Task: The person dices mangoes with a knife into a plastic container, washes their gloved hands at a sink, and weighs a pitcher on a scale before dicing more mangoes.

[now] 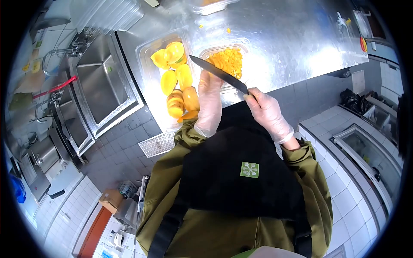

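Note:
My right hand [267, 112], in a clear glove, is closed around the handle of a long dark-bladed knife [221, 74]. The blade slants up and left, crossing in front of my left fingertips. Also gloved, my left hand [209, 103] is closed on a sliced piece of mango [214, 61], partly hidden behind the blade. Beneath it, a clear plastic container [246, 44] holds diced mango [232, 61]. To the left, a larger clear tray [146, 64] carries several peeled mango pieces [184, 76], some scored or sliced.
The containers stand on a steel worktable [288, 38], with small mango bits near the back. A steel sink [101, 81] adjoins on the left. Stacked clear lids or containers [103, 15] sit at the far left corner; another container [211, 7] is at the back.

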`<action>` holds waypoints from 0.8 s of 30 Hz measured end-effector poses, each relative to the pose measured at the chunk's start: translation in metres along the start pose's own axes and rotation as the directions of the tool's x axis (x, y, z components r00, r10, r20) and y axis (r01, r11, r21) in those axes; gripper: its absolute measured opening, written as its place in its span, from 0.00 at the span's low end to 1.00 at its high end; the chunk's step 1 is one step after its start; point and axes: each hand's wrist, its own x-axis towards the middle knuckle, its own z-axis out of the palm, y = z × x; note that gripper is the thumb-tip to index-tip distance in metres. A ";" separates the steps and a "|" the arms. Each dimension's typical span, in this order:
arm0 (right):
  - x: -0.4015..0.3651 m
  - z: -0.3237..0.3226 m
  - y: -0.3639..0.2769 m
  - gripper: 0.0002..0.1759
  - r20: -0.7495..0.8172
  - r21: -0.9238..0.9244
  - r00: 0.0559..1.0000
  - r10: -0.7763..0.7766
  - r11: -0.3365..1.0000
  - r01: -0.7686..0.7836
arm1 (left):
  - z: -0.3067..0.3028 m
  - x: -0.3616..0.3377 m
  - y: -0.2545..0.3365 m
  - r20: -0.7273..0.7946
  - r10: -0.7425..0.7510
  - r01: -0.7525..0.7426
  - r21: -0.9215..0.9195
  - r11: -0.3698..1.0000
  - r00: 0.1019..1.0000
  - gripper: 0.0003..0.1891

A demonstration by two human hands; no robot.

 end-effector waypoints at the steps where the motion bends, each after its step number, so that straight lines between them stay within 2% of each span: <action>1: 0.000 0.004 0.000 0.09 -0.006 0.007 1.000 0.007 1.000 -0.007 | -0.002 0.000 -0.003 0.004 0.006 -0.006 0.003 1.000 1.000 0.15; 5: 0.000 0.017 -0.001 0.10 -0.043 -0.001 0.998 0.045 0.999 -0.045 | -0.001 -0.003 -0.006 -0.009 0.017 -0.016 0.067 0.998 1.000 0.11; 7: 0.000 0.021 -0.002 0.12 -0.045 -0.032 0.996 0.071 0.997 -0.072 | -0.004 -0.007 -0.014 -0.010 0.073 -0.071 0.136 0.988 0.997 0.10; 9: 0.005 0.025 0.000 0.18 -0.026 -0.069 0.995 0.096 0.993 -0.097 | -0.009 -0.010 -0.022 -0.013 0.101 -0.096 0.197 0.976 0.995 0.09; 12: 0.018 0.028 0.011 0.19 0.084 0.022 0.978 0.190 0.981 -0.192 | -0.010 -0.012 -0.033 -0.036 0.129 -0.116 0.253 0.961 0.991 0.07; 15: 0.024 0.028 0.019 0.10 0.147 0.425 0.946 0.289 0.845 -0.324 | -0.015 -0.009 -0.033 -0.062 0.049 -0.042 0.108 0.993 0.997 0.06; 16: 0.026 0.016 0.013 0.11 0.221 0.529 0.932 0.287 0.768 -0.361 | -0.015 -0.007 -0.032 -0.060 0.034 -0.033 0.019 0.999 0.998 0.05; 19: 0.020 0.001 0.027 0.11 0.232 0.411 0.963 0.136 0.883 -0.224 | -0.011 -0.002 -0.027 -0.067 -0.041 0.032 -0.138 0.990 0.997 0.05; 23: 0.016 -0.010 0.040 0.11 0.318 0.254 0.943 0.101 0.949 -0.188 | 0.001 -0.004 -0.022 -0.049 -0.048 0.039 -0.165 0.986 0.998 0.06; 24: 0.016 -0.010 0.041 0.11 0.250 0.216 0.966 0.068 0.968 -0.125 | 0.001 -0.005 -0.024 -0.035 -0.022 0.017 -0.131 0.991 0.999 0.06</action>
